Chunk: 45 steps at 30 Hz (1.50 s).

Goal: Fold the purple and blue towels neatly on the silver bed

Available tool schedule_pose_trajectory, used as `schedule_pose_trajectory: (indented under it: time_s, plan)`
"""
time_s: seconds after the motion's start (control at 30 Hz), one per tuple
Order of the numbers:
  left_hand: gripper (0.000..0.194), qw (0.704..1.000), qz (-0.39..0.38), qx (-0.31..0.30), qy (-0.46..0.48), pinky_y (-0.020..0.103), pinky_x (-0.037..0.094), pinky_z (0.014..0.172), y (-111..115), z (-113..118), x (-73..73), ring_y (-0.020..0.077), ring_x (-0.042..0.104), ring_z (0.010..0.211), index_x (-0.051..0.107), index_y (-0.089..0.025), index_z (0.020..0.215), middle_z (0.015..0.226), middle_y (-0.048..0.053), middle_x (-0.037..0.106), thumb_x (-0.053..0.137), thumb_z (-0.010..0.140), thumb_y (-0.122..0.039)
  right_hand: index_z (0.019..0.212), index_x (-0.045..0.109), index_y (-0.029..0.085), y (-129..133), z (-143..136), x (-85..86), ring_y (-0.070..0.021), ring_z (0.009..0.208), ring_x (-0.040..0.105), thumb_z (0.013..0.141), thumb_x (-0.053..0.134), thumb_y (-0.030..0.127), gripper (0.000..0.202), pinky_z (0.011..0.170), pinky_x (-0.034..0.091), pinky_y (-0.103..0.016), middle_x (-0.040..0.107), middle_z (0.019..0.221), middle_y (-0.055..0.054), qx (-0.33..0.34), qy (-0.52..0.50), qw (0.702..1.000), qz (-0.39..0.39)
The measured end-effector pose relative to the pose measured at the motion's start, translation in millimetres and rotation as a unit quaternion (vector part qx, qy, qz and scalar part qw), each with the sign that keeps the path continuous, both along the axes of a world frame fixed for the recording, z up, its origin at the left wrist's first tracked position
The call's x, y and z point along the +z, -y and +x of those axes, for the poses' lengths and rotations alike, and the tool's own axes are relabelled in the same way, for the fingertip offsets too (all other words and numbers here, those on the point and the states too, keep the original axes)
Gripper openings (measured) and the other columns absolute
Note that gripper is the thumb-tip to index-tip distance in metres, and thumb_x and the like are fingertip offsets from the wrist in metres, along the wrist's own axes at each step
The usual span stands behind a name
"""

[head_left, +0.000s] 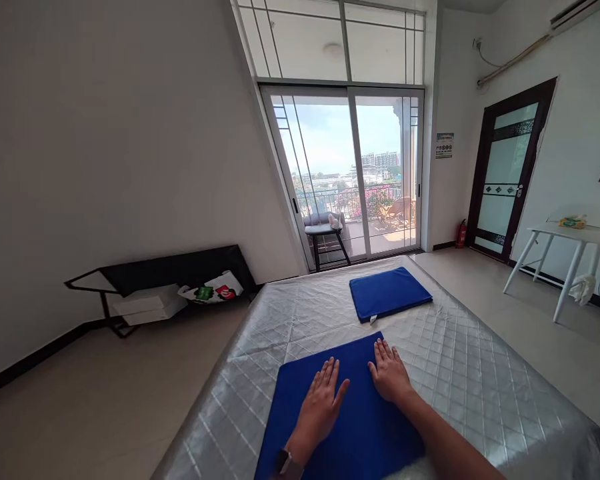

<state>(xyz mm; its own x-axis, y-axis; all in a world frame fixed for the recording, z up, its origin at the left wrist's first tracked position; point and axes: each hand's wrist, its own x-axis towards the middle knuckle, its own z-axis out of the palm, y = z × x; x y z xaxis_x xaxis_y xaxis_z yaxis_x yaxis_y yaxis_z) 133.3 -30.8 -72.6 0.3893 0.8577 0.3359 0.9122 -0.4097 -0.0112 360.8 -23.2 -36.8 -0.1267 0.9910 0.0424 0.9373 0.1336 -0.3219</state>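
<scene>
A flat blue rectangular fabric pad [350,413] is being pressed by both palms on the near part of a silver quilted mattress [470,380]. The left hand [323,403] and right hand [390,373] are being laid flat, fingers released and extended, nothing grasped. A second folded blue pad [390,292] is lying further along the mattress.

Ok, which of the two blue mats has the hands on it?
The near blue mat, at the mattress's close end. Left hand and right hand lie flat on it; the far blue mat lies untouched toward the balcony door.
</scene>
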Motion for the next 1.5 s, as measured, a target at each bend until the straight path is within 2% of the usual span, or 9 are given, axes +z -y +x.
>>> schedule_pose_trajectory:
  time_s: [0.1,0.17,0.5,0.67,0.8,1.0,1.17,1.3,1.5]
  plan:
    - [0.062,0.998,-0.037,-0.042,-0.020,0.046,0.038,0.117,14.3,32.4,-1.7,0.0240,0.038,0.146,0.041,-0.022,0.152,0.157,0.009,0.043,0.021,0.103,-0.054,0.159,0.022,0.010,-2.3,0.9,-4.9,-0.0282,0.151,0.022,0.100,0.030,0.049,0.071,0.121,0.019,-0.047,0.021,0.162,-0.015,0.012,0.001,1.000,0.016]
    - [0.063,0.998,-0.054,-0.031,-0.025,0.046,0.037,0.118,20.0,32.7,-2.7,0.0244,0.037,0.147,0.040,-0.021,0.152,0.158,0.009,0.041,0.022,0.102,-0.055,0.159,0.021,0.011,-3.8,1.5,-8.4,-0.0286,0.151,0.023,0.099,0.032,0.049,0.071,0.121,0.020,-0.048,0.023,0.162,-0.015,0.017,0.004,1.000,0.026]
    - [0.063,0.993,-0.057,0.100,-0.009,0.048,0.035,0.117,44.2,-106.0,-29.5,0.0269,0.037,0.147,0.044,-0.024,0.150,0.155,0.010,0.047,0.023,0.100,-0.056,0.158,0.024,0.009,-2.5,0.4,-2.9,-0.0234,0.153,0.018,0.102,0.024,0.046,0.067,0.122,0.016,-0.043,0.022,0.163,-0.014,-0.004,0.030,1.000,0.002]
    - [0.078,0.985,-0.069,0.157,0.019,0.048,0.032,0.119,59.6,-95.4,-18.8,0.0292,0.034,0.148,0.036,-0.008,0.153,0.158,0.018,0.040,0.018,0.098,-0.060,0.157,0.024,0.005,9.4,-2.4,26.4,-0.0218,0.153,0.014,0.103,0.021,0.036,0.063,0.123,0.013,-0.044,0.022,0.163,-0.015,-0.016,0.059,0.998,-0.017]
    - [0.078,0.985,-0.057,0.159,0.037,0.048,0.031,0.119,61.1,-87.2,-15.0,0.0287,0.034,0.148,0.033,-0.007,0.154,0.158,0.019,0.038,0.016,0.099,-0.060,0.156,0.027,0.003,30.8,-1.9,38.8,-0.0228,0.153,0.015,0.103,0.021,0.035,0.062,0.123,0.012,-0.044,0.022,0.163,-0.015,0.000,0.082,0.996,-0.021]
    - [0.070,0.990,-0.040,0.129,0.049,0.050,0.033,0.117,60.8,-93.8,-24.0,0.0285,0.038,0.145,0.035,-0.016,0.154,0.154,0.016,0.047,0.019,0.100,-0.057,0.158,0.023,0.008,81.7,7.4,26.1,-0.0214,0.153,0.016,0.103,0.022,0.041,0.064,0.123,0.014,-0.042,0.021,0.164,-0.012,0.019,0.070,0.996,-0.049]
    - [0.069,0.990,-0.053,0.127,0.037,0.051,0.031,0.119,60.0,-98.2,-22.0,0.0291,0.034,0.148,0.037,-0.018,0.154,0.155,0.014,0.046,0.020,0.099,-0.058,0.159,0.020,0.008,96.2,9.4,19.5,-0.0213,0.154,0.012,0.104,0.019,0.041,0.064,0.124,0.014,-0.042,0.018,0.165,-0.011,0.014,0.070,0.996,-0.047]
    - [0.080,0.988,-0.069,0.138,0.021,0.052,0.029,0.120,59.8,-65.4,-6.9,0.0317,0.032,0.148,0.035,-0.008,0.153,0.157,0.018,0.040,0.016,0.098,-0.063,0.159,0.020,0.009,94.9,8.3,19.2,-0.0221,0.153,0.014,0.104,0.021,0.041,0.063,0.124,0.014,-0.044,0.020,0.165,-0.012,0.014,0.057,0.997,-0.044]
    - [0.072,0.994,-0.099,-0.016,0.034,0.044,0.028,0.122,62.5,60.2,23.1,0.0239,0.031,0.150,0.037,-0.010,0.153,0.160,0.013,0.037,0.015,0.102,-0.057,0.158,0.021,0.008,95.1,9.3,16.4,-0.0223,0.153,0.014,0.104,0.023,0.039,0.063,0.124,0.014,-0.043,0.021,0.164,-0.013,0.017,0.053,0.998,-0.037]
